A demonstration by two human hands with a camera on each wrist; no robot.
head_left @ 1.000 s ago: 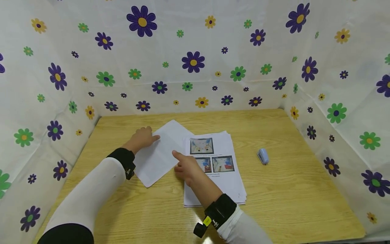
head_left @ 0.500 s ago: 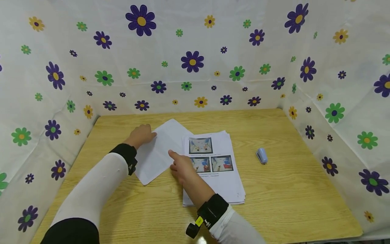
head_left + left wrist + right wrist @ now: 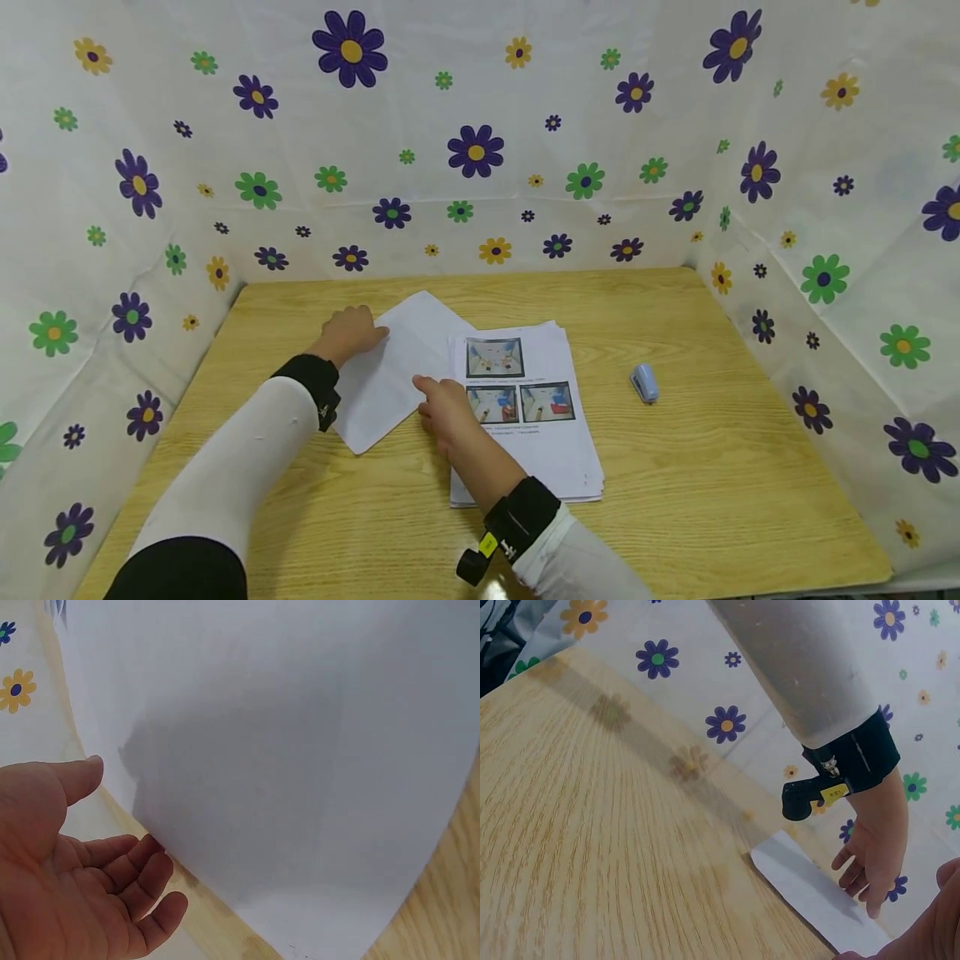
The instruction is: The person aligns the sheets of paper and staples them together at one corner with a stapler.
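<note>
Wood-grain tabletop [image 3: 735,508], pale yellow, spans the lower part of the head view. Near side: two arms reach in wearing white sleeves [image 3: 228,454], each with a black wrist strap [image 3: 522,508]. Right hand [image 3: 450,412] is at the left side of a stack of printed sheets [image 3: 551,467], thumb side toward a white sheet [image 3: 390,396]; its fingers are mostly hidden, so cannot tell whether it grips paper. Stack: white, edges slightly uneven, top page bearing three dark-framed pictures [image 3: 547,402] and text too small to read.

White sheet lies at a slant left of the stack, between the hands. Visible face plain white, corners rounded; left wrist view shows a grey shadow across it and faint marks near its lower corner. Its right side meets the stack's upper left; overlap unclear. Left hand [image 3: 351,333] is at the sheet's left edge, relaxed: thumb apart, fingers loosely bent, closed round nothing.

Pale blue stapler [image 3: 645,383] sits well right of the stack, wood showing between them and on to the right edge. A strip of wood separates the sheet from the far edge. Beyond: white flowered cloth [image 3: 420,117], back and sides.
</note>
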